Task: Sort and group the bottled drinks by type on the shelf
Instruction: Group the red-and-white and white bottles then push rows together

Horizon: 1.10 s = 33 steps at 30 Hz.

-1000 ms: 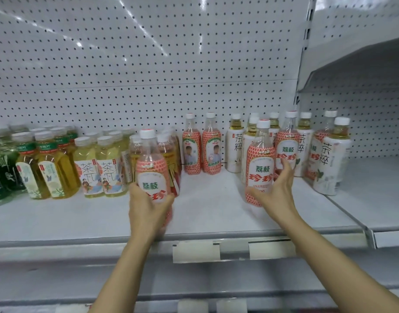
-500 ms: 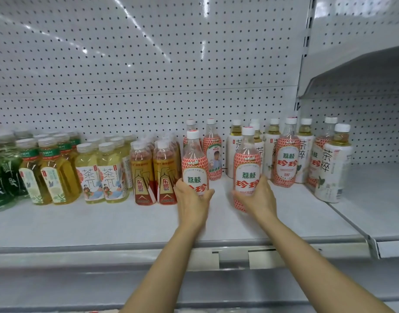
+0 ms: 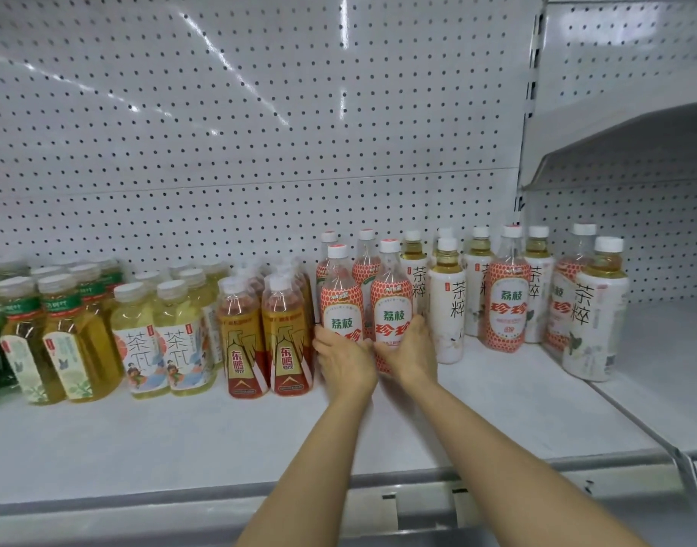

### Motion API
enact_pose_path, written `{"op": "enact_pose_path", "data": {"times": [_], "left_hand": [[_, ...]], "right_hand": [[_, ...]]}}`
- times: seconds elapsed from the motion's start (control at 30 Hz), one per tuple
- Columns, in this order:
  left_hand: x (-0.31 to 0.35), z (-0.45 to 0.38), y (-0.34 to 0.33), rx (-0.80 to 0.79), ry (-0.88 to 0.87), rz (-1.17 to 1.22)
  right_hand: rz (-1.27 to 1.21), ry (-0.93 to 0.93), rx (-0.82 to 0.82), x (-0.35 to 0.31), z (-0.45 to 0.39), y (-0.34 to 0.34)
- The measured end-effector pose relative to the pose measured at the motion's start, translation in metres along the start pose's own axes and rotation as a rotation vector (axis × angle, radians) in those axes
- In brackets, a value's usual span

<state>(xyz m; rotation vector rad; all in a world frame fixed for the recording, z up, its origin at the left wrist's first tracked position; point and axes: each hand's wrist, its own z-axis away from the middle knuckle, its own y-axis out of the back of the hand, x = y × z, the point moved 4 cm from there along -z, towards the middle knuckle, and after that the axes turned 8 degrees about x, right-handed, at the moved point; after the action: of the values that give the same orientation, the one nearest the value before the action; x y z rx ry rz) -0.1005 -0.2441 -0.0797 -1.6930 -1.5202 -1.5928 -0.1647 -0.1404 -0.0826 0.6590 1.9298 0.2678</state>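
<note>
Two red-and-white lychee bottles stand side by side on the white shelf (image 3: pixel 181 440), in front of two more of their kind. My left hand (image 3: pixel 345 359) grips the left lychee bottle (image 3: pixel 340 298) low down. My right hand (image 3: pixel 408 351) grips the right lychee bottle (image 3: pixel 391 300) at its base. The hands touch each other. To the right, another lychee bottle (image 3: pixel 506 298) stands among white-label tea bottles (image 3: pixel 449 305), and one more lychee bottle (image 3: pixel 562 305) is half hidden behind a tea bottle (image 3: pixel 593 317).
Left of my hands stand red-gold energy drink bottles (image 3: pixel 287 341), then pale yellow tea bottles (image 3: pixel 181 341), then green-capped tea bottles (image 3: pixel 69 341). A pegboard wall (image 3: pixel 260 132) backs the shelf. A second shelf (image 3: pixel 662 369) adjoins on the right, past a metal edge.
Both hands carried their lychee bottles inward and back, and set them together right of the energy drinks. The camera has moved closer.
</note>
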Motion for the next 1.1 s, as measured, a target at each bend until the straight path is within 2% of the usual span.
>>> {"op": "enact_pose_path", "data": {"times": [0.4,0.73,0.87,0.97,1.1], "left_hand": [[-0.002,-0.031,-0.028,0.012,-0.016,-0.044],[-0.006,-0.048,-0.033,-0.080,0.042,0.000],[-0.005,-0.038,-0.025,-0.132,0.002,-0.016],[0.007,-0.020,-0.012,-0.090,-0.145,-0.018],[0.046,0.021,0.003,0.057,-0.588,-0.019]], "right_hand": [[-0.012,-0.007,-0.029,0.006,-0.015,-0.029],[0.019,-0.032,-0.087,0.005,-0.016,-0.038],[0.036,-0.025,-0.088,0.015,-0.008,-0.025],[0.136,0.064,-0.095,0.014,0.007,0.013],[0.276,0.219,0.039,0.025,0.016,0.073]]}}
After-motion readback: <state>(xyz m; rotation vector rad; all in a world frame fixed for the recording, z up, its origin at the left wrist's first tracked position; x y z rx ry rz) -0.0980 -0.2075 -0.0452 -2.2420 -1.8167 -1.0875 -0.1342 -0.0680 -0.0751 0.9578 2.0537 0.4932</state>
